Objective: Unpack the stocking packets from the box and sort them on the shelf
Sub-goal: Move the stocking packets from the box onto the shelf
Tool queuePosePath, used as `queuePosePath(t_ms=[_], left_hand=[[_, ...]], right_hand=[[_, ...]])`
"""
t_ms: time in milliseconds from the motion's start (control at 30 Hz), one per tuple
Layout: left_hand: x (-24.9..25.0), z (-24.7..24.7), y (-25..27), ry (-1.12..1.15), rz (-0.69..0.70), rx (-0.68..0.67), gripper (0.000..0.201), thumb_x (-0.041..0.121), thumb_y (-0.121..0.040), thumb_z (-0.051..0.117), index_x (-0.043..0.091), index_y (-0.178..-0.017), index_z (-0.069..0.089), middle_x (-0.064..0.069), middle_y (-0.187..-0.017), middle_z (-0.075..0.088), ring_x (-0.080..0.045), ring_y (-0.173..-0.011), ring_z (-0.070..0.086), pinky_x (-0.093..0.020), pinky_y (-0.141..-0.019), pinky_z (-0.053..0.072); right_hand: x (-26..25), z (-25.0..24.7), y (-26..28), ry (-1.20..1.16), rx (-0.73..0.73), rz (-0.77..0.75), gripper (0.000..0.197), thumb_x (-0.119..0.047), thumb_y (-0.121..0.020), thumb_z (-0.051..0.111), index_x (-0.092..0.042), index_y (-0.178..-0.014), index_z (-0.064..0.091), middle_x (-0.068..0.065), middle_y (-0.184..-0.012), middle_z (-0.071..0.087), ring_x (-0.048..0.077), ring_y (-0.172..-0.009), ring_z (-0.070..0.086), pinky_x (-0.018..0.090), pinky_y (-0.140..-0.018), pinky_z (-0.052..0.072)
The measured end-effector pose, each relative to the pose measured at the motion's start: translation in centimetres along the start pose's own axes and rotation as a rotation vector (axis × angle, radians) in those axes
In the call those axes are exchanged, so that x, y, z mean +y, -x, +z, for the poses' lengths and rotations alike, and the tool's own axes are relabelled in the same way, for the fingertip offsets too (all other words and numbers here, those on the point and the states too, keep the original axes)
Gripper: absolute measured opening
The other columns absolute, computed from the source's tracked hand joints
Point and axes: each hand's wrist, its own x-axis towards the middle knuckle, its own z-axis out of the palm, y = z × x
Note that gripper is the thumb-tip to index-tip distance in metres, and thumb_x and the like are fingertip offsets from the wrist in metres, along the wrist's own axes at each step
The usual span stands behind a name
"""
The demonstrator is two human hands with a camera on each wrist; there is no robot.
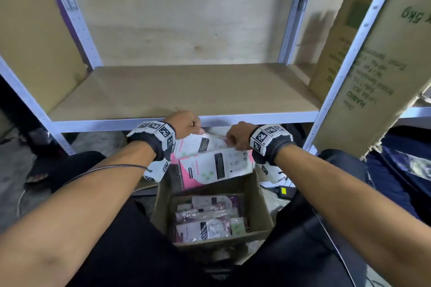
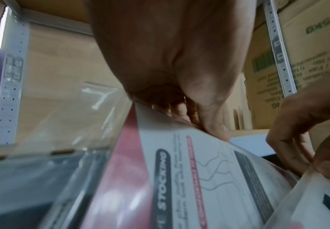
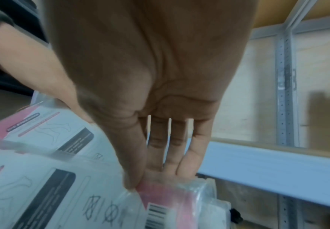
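Note:
Two white-and-pink stocking packets in clear wrap hang just under the shelf's front rail (image 1: 268,120), above the open cardboard box (image 1: 163,205). My left hand (image 1: 194,127) pinches the top edge of the farther packet (image 1: 200,144); the left wrist view shows that packet (image 2: 189,170) printed "STOCKING". My right hand (image 1: 233,141) pinches the top right corner of the nearer packet (image 1: 214,168), thumb on the front and fingers behind, as the right wrist view shows (image 3: 140,182). Several more packets (image 1: 210,219) lie in the box. The shelf board (image 1: 182,91) is bare.
A tall cardboard carton (image 1: 373,65) with green print leans at the right, against the shelf's upright (image 1: 345,65). The other upright (image 1: 77,23) stands at the left. My legs in dark trousers flank the box. A sandal (image 1: 37,177) lies on the floor, left.

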Motion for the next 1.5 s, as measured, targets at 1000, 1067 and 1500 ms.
queuePosePath(t_ms=[1000, 1067, 1500], left_hand=[[-14.1, -5.4, -7.2, 0.722, -0.793, 0.557, 0.051, 0.057, -0.090, 0.060, 0.013, -0.063, 0.064, -0.014, -0.088, 0.074, -0.021, -0.061, 0.066, -0.025, -0.059, 0.049], [-14.9, -5.3, -7.6, 0.696, -0.828, 0.557, 0.052, 0.057, -0.091, 0.057, 0.014, -0.062, 0.062, -0.015, -0.088, 0.071, -0.029, -0.072, 0.070, -0.035, -0.073, 0.057], [-17.4, -5.6, -8.9, 0.610, -0.763, 0.591, 0.025, 0.033, -0.079, 0.080, 0.022, -0.067, 0.061, -0.003, -0.088, 0.073, -0.022, -0.078, 0.068, -0.031, -0.081, 0.056]], right_hand=[[7.6, -5.3, -6.5, -1.515, 0.160, 0.149, 0.020, 0.002, -0.097, 0.054, -0.008, -0.080, 0.056, 0.010, -0.078, 0.065, 0.021, -0.067, 0.063, 0.029, -0.061, 0.055], [7.3, -5.7, -8.0, -1.535, 0.149, 0.179, 0.014, 0.001, -0.096, 0.054, -0.004, -0.083, 0.057, 0.013, -0.084, 0.066, 0.023, -0.072, 0.064, 0.032, -0.065, 0.056], [3.5, -9.6, -17.9, -1.469, 0.068, 0.355, 0.005, 0.002, -0.094, 0.058, 0.000, -0.090, 0.059, 0.015, -0.085, 0.066, 0.024, -0.072, 0.064, 0.035, -0.064, 0.059]])
